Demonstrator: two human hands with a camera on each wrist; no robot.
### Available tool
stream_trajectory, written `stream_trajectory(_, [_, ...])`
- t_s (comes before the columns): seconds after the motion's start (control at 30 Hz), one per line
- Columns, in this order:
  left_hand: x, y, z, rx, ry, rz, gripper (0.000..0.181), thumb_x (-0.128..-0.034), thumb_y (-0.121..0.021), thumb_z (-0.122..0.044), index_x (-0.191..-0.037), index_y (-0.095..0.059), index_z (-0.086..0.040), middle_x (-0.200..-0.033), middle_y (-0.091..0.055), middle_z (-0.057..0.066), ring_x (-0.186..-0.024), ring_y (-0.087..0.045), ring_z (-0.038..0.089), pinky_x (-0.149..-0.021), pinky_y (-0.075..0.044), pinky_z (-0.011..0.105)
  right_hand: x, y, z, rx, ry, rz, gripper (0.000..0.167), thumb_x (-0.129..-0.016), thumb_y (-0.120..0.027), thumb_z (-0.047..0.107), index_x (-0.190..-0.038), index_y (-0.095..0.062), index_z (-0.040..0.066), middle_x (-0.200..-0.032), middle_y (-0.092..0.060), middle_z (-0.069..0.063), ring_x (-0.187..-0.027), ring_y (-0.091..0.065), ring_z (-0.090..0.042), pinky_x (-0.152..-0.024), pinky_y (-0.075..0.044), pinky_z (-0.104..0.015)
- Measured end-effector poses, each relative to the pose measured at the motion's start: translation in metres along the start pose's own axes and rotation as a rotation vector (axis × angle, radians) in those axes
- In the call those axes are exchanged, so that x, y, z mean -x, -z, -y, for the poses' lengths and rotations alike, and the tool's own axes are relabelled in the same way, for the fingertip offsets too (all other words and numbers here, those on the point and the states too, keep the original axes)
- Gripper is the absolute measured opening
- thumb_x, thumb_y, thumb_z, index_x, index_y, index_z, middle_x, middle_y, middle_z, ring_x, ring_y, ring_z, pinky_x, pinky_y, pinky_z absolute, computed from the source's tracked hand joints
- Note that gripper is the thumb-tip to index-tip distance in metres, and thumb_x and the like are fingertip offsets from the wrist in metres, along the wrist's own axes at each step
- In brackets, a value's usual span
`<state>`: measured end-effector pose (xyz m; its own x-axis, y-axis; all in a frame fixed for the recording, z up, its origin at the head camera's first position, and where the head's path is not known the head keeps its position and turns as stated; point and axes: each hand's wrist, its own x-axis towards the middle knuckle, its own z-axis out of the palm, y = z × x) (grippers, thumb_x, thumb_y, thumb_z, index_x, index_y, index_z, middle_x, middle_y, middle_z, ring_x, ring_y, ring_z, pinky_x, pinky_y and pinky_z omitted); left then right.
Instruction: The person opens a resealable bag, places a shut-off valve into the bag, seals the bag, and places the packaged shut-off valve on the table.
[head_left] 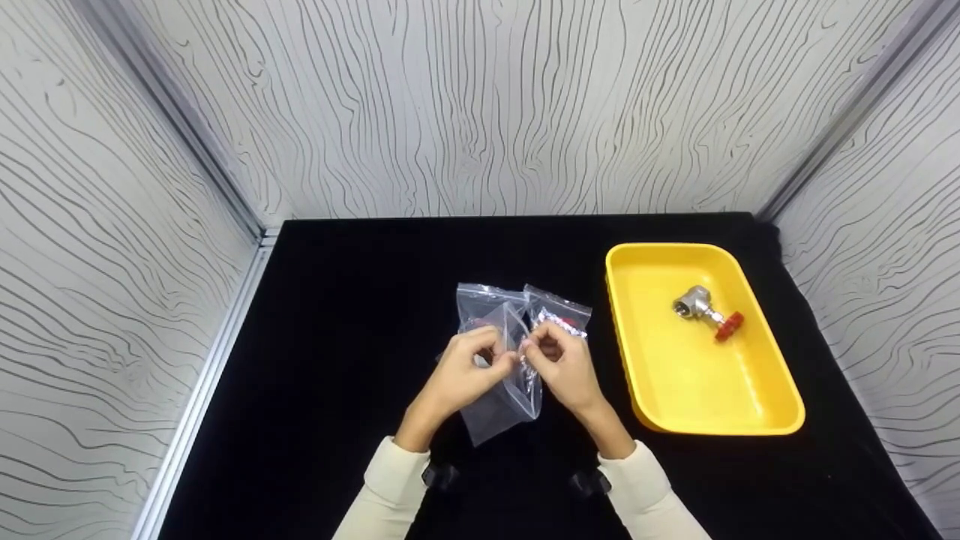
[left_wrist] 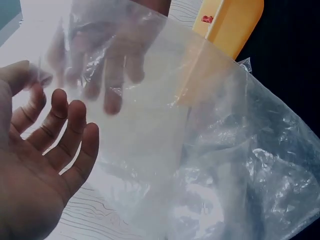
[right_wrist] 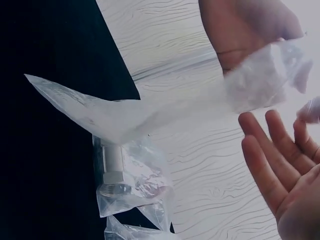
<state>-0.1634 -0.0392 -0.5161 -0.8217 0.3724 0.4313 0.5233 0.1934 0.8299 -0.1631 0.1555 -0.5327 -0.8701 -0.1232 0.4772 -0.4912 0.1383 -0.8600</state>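
Observation:
A clear plastic bag (head_left: pixel 523 401) is held up between the two hands. My left hand (head_left: pixel 469 367) pinches its edge between thumb and index finger, the other fingers loosely bent. Opposite it, my right hand (head_left: pixel 562 366) pinches the bag too; in the left wrist view the right hand's fingers (left_wrist: pixel 114 85) show through the plastic. The held bag (left_wrist: pixel 150 165) looks empty and hangs down. Behind the hands lies a zip bag (head_left: pixel 559 301) with something red and shiny inside. In the right wrist view, a bagged metal fitting (right_wrist: pixel 113 165) with a hexagonal part sits below the held bag.
To the right stands a yellow tray (head_left: pixel 679 390). In it lies a metal valve (head_left: pixel 697 302) with a red handwheel (head_left: pixel 729 327). Black cloth (head_left: pixel 360 315) covers the table, and wood-grain patterned panels (head_left: pixel 480 112) enclose it on the back and sides.

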Motion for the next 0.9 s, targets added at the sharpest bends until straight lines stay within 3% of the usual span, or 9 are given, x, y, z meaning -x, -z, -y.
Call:
stream_trajectory(0.2, [0.001, 0.005, 0.001, -0.009, 0.094, -0.051, 0.026, -0.0862, -0.069, 0.002, -0.069, -0.051, -0.008, -0.066, -0.051, -0.007, -0.065, -0.053, 0.005, -0.062, -0.046, 0.018, -0.004, 0.007, -0.001, 0.034, -0.066, -0.070, 0.023, -0.085, -0.063, -0.019, -0.073, -0.055, -0.002, -0.065, -0.067, -0.012, -0.056, -0.064, -0.005, -0.046, -0.051, -0.017])
stream_trajectory(0.4, [0.002, 0.009, 0.004, 0.024, 0.128, -0.122, 0.025, -0.0840, -0.067, 0.009, -0.069, -0.050, -0.002, -0.067, -0.048, -0.010, -0.064, -0.050, 0.005, -0.061, -0.042, 0.017, -0.007, 0.021, -0.002, 0.099, -0.188, -0.120, 0.022, -0.081, -0.064, -0.015, -0.071, -0.051, 0.001, -0.058, -0.055, 0.002, -0.041, -0.049, -0.002, -0.034, -0.040, -0.018])
stream_trajectory(0.67, [0.002, 0.013, 0.006, 0.019, 0.204, -0.159, 0.027, -0.0846, -0.067, 0.006, -0.068, -0.048, -0.005, -0.065, -0.046, -0.009, -0.061, -0.044, 0.002, -0.058, -0.034, 0.017, -0.011, 0.036, 0.000, 0.095, -0.368, -0.051, 0.016, -0.085, -0.067, -0.011, -0.086, -0.057, 0.002, -0.065, -0.060, -0.001, -0.040, -0.048, -0.007, -0.035, -0.042, -0.021])
stream_trajectory(0.9, [0.002, 0.016, 0.010, 0.010, 0.220, -0.183, 0.027, -0.0831, -0.066, 0.007, -0.068, -0.049, -0.007, -0.065, -0.046, -0.008, -0.061, -0.043, 0.002, -0.056, -0.033, 0.016, -0.010, 0.040, -0.001, 0.122, -0.393, -0.010, 0.014, -0.088, -0.067, -0.011, -0.091, -0.061, 0.001, -0.068, -0.061, -0.003, -0.040, -0.048, -0.008, -0.036, -0.042, -0.021])
